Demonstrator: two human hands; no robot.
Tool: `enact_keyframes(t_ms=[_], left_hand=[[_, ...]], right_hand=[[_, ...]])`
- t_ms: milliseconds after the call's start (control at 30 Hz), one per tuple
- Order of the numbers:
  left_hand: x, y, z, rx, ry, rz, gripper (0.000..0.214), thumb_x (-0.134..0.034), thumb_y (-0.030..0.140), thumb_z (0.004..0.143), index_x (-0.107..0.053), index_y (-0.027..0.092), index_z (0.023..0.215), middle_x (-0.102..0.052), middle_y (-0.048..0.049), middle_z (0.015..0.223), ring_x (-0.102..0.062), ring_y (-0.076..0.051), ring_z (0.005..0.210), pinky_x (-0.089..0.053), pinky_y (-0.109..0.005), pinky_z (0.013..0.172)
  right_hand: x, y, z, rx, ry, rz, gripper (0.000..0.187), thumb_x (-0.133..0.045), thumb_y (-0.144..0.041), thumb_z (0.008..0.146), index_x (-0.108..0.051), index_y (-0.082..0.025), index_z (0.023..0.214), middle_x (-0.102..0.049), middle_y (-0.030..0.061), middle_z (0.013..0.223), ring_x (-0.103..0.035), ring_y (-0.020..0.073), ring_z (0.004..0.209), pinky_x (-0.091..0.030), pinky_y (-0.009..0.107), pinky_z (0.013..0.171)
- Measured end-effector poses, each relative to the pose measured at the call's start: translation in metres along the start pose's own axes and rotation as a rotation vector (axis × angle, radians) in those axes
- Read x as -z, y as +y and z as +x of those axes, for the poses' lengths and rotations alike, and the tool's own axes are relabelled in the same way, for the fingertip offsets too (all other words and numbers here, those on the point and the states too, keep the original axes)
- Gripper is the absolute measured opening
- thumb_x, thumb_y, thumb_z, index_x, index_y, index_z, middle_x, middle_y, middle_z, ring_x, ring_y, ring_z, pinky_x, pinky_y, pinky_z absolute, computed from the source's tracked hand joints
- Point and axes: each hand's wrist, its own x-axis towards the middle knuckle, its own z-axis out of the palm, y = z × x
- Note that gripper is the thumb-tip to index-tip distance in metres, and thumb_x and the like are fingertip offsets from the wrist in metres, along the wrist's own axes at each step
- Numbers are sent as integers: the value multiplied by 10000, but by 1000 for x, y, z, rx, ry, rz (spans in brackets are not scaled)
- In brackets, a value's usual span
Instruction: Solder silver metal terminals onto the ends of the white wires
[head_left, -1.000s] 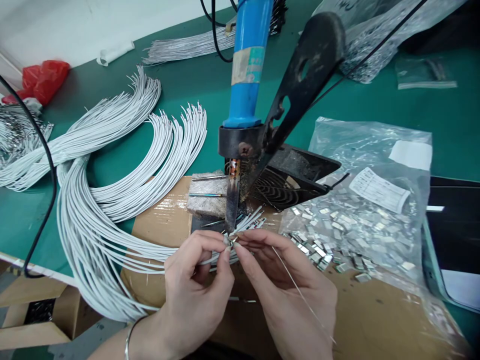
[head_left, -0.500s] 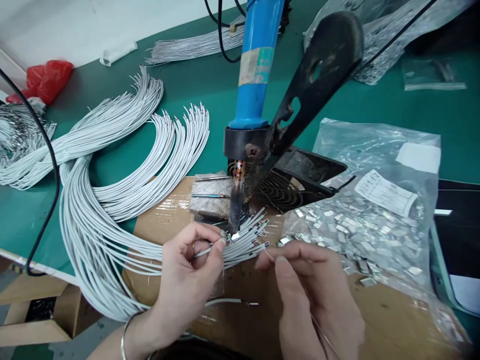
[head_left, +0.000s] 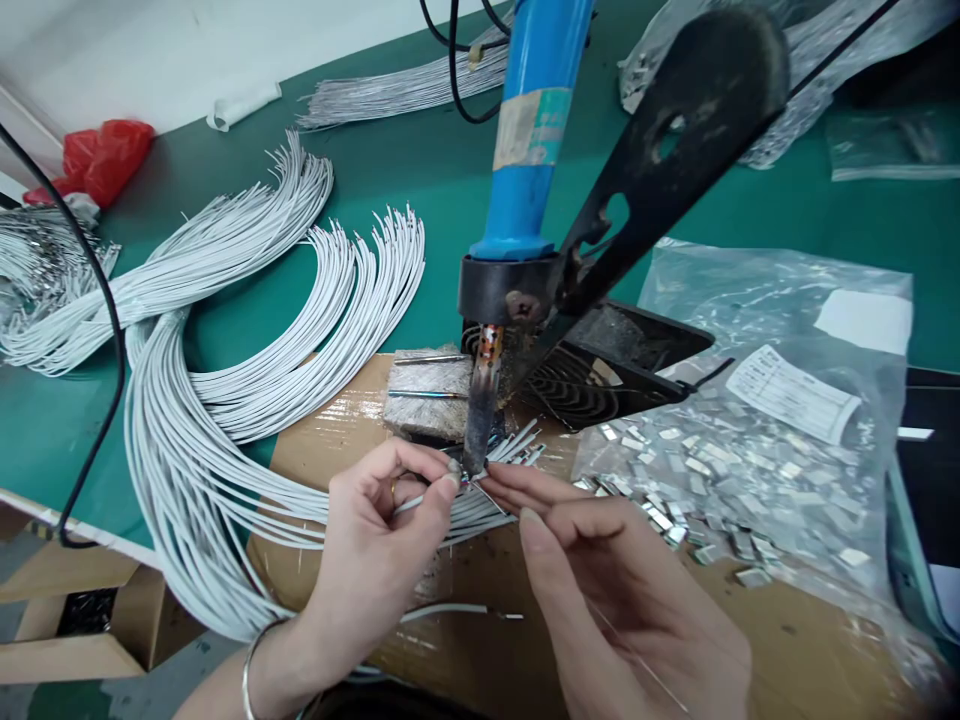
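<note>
Pinching a white wire (head_left: 411, 504), the left hand (head_left: 367, 565) holds it at the tip of the soldering iron (head_left: 481, 400); the right hand (head_left: 626, 610), narrowly closed, hovers just beside, holding what cannot be told.

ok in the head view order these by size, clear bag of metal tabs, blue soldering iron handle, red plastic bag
Largest: the clear bag of metal tabs.
Then, too close to rank: the blue soldering iron handle, which is nearer the camera, and the red plastic bag.
</note>
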Motion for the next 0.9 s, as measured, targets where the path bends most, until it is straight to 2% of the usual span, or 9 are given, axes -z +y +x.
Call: enact_keyframes(t_ms=[200,500,733,900], left_hand=[[1,-4,-2,7,-4,-30,119,-808,123,786,-704,135,729,-745,-29,832,-485,-22,522,-365,-105,493],[0,0,-1,9,6,-12,136,-843,126,730,-710,142,706,-754,-40,817,-525,-48,526,-414,-136,501],[3,-9,-3,-2,-15,-77,116,-796,139,854,-737,148,754,-760,-30,856,-581,-43,587,-446,-102,558],[4,-11,-4,-18,-15,-95,118,-788,123,871,-751,155,763,-766,-20,872,-562,-29,580,-447,-88,565]], right_hand=[[-1,-2,2,15,-4,15,223,-673,-213,1010,-611,-254,799,-845,2,1157,-826,159,1052,-652,190,919],[1,-2,1,1,12,15,221,-701,-244,990,-630,-251,781,-853,36,1118,-832,197,1033,-676,250,898],[1,-2,-1,-8,21,30,214,-696,-240,989,-633,-250,785,-851,46,1124,-828,200,1040,-672,262,912],[0,-4,0,15,10,4,214,-687,-226,1000,-624,-256,798,-852,10,1117,-825,154,1039,-642,191,929]])
